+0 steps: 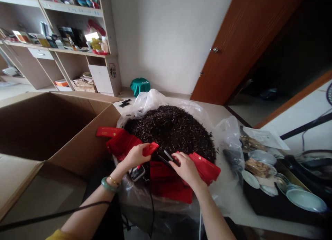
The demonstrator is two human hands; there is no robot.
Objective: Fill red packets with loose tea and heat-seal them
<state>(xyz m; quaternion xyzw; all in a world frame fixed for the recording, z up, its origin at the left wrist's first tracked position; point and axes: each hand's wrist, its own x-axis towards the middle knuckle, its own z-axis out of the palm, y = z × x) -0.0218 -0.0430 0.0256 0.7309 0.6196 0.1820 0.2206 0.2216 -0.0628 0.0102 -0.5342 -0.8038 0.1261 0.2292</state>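
Observation:
A big heap of dark loose tea leaves (172,129) lies in a clear plastic bag (153,100). Red packets (121,141) are piled along its near edge, left and right. My left hand (136,155) is closed on one small red packet (150,149) and holds it at the heap's near edge. My right hand (185,167) grips a dark flat tool (166,157) that points at that packet. A small scale (137,173) sits just below my left hand, partly hidden.
A large open cardboard box (52,129) stands to the left. On the right is a dark tray with plates and bowls (269,174). Shelves (59,43) line the far wall, a green bag (140,85) sits on the floor, and a brown door (241,43) stands open.

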